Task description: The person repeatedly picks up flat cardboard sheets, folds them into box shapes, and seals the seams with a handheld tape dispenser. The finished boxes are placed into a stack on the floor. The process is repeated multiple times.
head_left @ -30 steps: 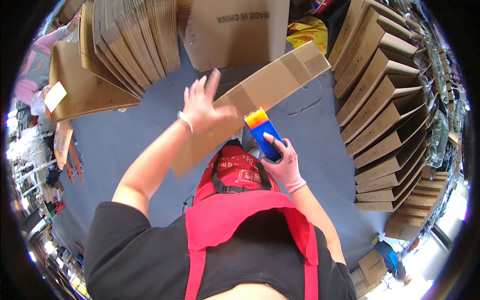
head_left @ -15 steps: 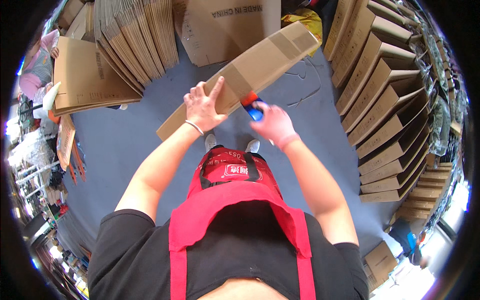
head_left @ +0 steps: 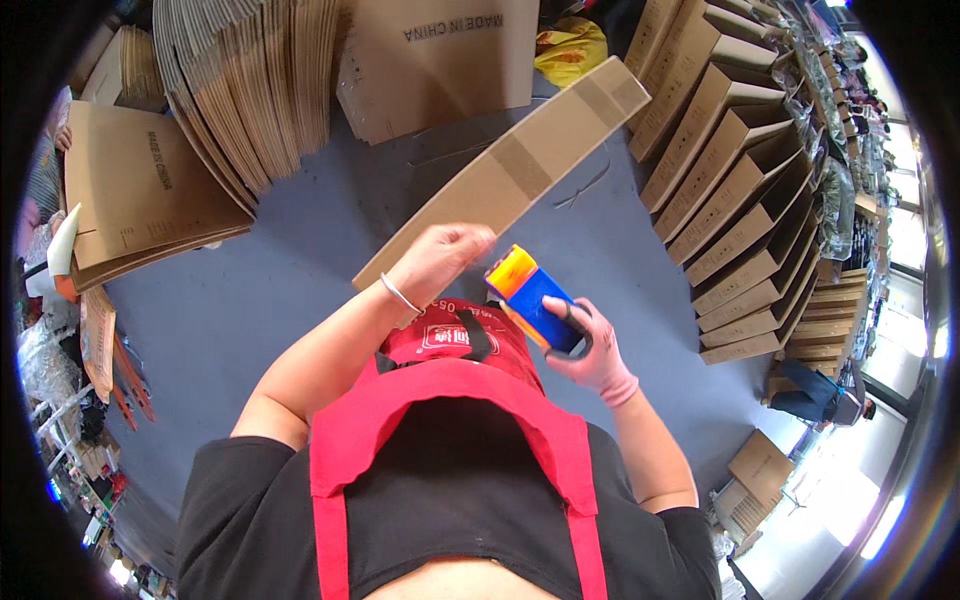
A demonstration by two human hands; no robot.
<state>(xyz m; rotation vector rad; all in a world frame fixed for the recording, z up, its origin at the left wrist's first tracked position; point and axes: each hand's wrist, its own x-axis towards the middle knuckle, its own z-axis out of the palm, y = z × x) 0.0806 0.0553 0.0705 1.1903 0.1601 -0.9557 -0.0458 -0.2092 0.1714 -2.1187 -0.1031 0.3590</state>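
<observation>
A long, narrow cardboard box (head_left: pixel 525 165) slants from in front of me up to the far right. Darker bands of tape cross its upper face. My right hand (head_left: pixel 590 355), in a pink glove with dark fingers, is closed around a blue and orange tape dispenser (head_left: pixel 540 305). The dispenser's orange end points toward my left hand (head_left: pixel 445 262). This bare hand is curled closed beside the box's near end, its wrist bearing a light bangle. What its fingers hold, if anything, is hidden, and I cannot tell whether it touches the box.
Folded cartons (head_left: pixel 240 90) stand packed at the far left, with a leaning carton (head_left: pixel 150 180) before them. Another big carton (head_left: pixel 435 75) stands ahead. Open cartons (head_left: pixel 745 210) line the right. A yellow bag (head_left: pixel 570 50) and loose straps (head_left: pixel 585 185) lie on the floor (head_left: pixel 300 240).
My left hand has come off the box's top and closed. My right hand has drawn the tape dispenser back from the box toward me and turned it. The box has shifted slightly right in view.
</observation>
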